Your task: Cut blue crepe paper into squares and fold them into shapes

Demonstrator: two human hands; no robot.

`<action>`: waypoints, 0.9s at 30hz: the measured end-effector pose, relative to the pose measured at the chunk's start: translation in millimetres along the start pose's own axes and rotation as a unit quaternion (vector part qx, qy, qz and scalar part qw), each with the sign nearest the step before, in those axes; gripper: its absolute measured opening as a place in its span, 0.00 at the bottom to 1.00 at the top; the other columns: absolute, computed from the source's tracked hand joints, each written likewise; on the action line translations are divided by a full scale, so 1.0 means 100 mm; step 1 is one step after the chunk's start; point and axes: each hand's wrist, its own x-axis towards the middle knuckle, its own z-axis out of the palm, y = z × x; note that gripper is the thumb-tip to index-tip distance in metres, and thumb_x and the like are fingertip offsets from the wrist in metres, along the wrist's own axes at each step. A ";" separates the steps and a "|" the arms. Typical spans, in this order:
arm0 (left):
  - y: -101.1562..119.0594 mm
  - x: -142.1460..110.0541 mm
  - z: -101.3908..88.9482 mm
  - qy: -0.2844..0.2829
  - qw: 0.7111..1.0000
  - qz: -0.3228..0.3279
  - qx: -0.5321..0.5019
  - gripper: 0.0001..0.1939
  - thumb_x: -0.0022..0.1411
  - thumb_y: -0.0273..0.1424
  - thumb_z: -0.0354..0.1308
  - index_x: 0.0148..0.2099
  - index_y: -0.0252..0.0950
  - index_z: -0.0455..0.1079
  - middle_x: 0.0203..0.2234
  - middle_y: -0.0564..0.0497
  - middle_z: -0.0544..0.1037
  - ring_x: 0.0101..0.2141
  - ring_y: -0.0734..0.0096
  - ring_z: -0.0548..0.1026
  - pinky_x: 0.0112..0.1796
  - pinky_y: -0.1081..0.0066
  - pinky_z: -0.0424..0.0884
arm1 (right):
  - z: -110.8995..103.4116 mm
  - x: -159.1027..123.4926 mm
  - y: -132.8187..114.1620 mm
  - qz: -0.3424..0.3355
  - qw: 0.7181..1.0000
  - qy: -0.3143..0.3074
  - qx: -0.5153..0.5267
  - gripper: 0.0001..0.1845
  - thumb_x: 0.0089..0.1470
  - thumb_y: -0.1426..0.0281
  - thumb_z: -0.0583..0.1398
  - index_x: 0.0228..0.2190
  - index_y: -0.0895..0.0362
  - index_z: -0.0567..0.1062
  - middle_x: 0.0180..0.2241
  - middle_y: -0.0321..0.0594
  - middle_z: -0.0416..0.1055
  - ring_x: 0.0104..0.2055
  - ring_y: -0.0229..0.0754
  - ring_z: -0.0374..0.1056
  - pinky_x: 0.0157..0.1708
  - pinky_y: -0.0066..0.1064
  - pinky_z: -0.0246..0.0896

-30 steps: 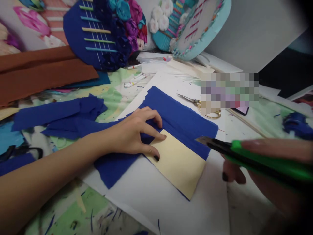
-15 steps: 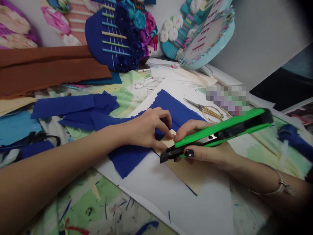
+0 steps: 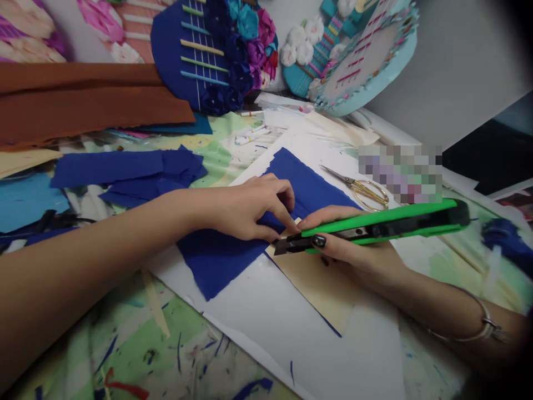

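Observation:
My right hand (image 3: 366,261) is wrapped round a green and black utility knife (image 3: 400,223), its tip pointing left, close to my left thumb. My left hand (image 3: 254,208) has bent fingers, with thumb and forefinger pressing on the upper end of a beige card strip (image 3: 320,297). The strip lies over dark blue crepe paper (image 3: 225,264), and a thin blue edge shows along its lower left side. Both rest on a white board (image 3: 250,316). Whether the blade touches the card cannot be made out.
Gold-handled scissors (image 3: 368,193) lie beyond my right hand. Folded blue paper (image 3: 108,169) and brown crepe paper (image 3: 91,105) are at the left. Decorated round panels (image 3: 179,61) stand behind. Blue scraps (image 3: 254,387) litter the green-patterned cover, and a blue glue gun (image 3: 506,239) sits far right.
The knife has tilted flatter, and its tip has risen slightly towards my left thumb. My left hand still presses the card. The whole view has shifted slightly.

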 end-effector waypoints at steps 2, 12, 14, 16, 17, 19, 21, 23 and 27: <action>0.00 -0.01 -0.01 -0.008 1.000 -0.003 -0.007 0.12 0.56 0.30 0.60 0.44 0.45 0.76 0.44 0.46 0.66 0.45 0.59 0.63 0.49 0.59 0.59 | 0.03 -0.01 -0.04 -0.017 0.997 -0.002 -0.072 0.10 0.51 0.69 0.64 0.38 0.56 0.77 0.32 0.39 0.77 0.26 0.33 0.70 0.24 0.22 0.67; -0.03 -0.02 0.01 -0.007 1.000 -0.002 -0.023 0.18 0.54 0.29 0.60 0.47 0.47 0.75 0.45 0.47 0.66 0.46 0.60 0.63 0.50 0.59 0.58 | 0.21 -0.10 -0.12 -0.154 0.938 0.062 -0.304 0.09 0.46 0.76 0.61 0.32 0.54 0.76 0.29 0.34 0.77 0.24 0.32 0.72 0.28 0.20 0.69; -0.03 -0.02 0.01 -0.007 1.000 -0.003 -0.025 0.19 0.54 0.29 0.59 0.48 0.48 0.74 0.45 0.48 0.66 0.46 0.60 0.64 0.51 0.60 0.58 | 0.23 -0.11 -0.11 -0.167 0.928 0.081 -0.322 0.10 0.45 0.77 0.60 0.32 0.53 0.76 0.27 0.33 0.77 0.23 0.32 0.72 0.27 0.20 0.68; -0.03 -0.02 0.01 -0.008 1.000 -0.005 -0.025 0.19 0.53 0.29 0.60 0.49 0.48 0.74 0.45 0.48 0.66 0.46 0.60 0.63 0.51 0.60 0.58 | 0.25 -0.11 -0.09 -0.177 0.918 0.107 -0.338 0.10 0.45 0.76 0.59 0.31 0.53 0.76 0.26 0.33 0.77 0.23 0.34 0.72 0.27 0.22 0.68; -0.02 -0.02 0.01 -0.007 1.000 -0.007 -0.024 0.19 0.53 0.29 0.60 0.49 0.48 0.74 0.45 0.48 0.66 0.47 0.60 0.63 0.51 0.60 0.58 | 0.26 -0.12 -0.08 -0.181 0.913 0.118 -0.346 0.09 0.46 0.75 0.59 0.31 0.52 0.76 0.25 0.34 0.77 0.23 0.35 0.72 0.27 0.22 0.69; -0.02 -0.03 0.01 -0.008 1.000 -0.011 -0.023 0.20 0.53 0.29 0.60 0.49 0.48 0.74 0.45 0.48 0.67 0.47 0.60 0.63 0.51 0.60 0.58 | 0.27 -0.12 -0.05 -0.183 0.905 0.129 -0.361 0.08 0.46 0.73 0.59 0.30 0.52 0.76 0.25 0.35 0.77 0.23 0.37 0.73 0.28 0.24 0.69; -0.02 -0.03 0.01 -0.008 1.000 -0.011 -0.024 0.20 0.53 0.29 0.60 0.49 0.48 0.74 0.46 0.48 0.66 0.47 0.60 0.63 0.51 0.61 0.58 | 0.27 -0.13 -0.05 -0.176 0.903 0.125 -0.371 0.07 0.46 0.72 0.59 0.30 0.51 0.76 0.26 0.35 0.77 0.23 0.37 0.73 0.28 0.24 0.70; -0.03 -0.03 0.01 -0.006 1.000 -0.010 -0.027 0.20 0.53 0.29 0.60 0.49 0.48 0.74 0.45 0.48 0.66 0.47 0.60 0.63 0.51 0.61 0.59 | 0.27 -0.14 -0.07 -0.161 0.904 0.111 -0.380 0.07 0.46 0.72 0.61 0.32 0.51 0.76 0.27 0.35 0.78 0.23 0.37 0.73 0.29 0.25 0.70; -0.03 -0.03 0.02 -0.006 1.000 -0.011 -0.028 0.19 0.54 0.29 0.59 0.49 0.48 0.74 0.45 0.48 0.66 0.46 0.60 0.64 0.51 0.60 0.58 | 0.22 -0.16 -0.10 -0.142 0.908 0.073 -0.388 0.09 0.47 0.72 0.61 0.34 0.52 0.76 0.31 0.35 0.78 0.27 0.38 0.75 0.31 0.24 0.70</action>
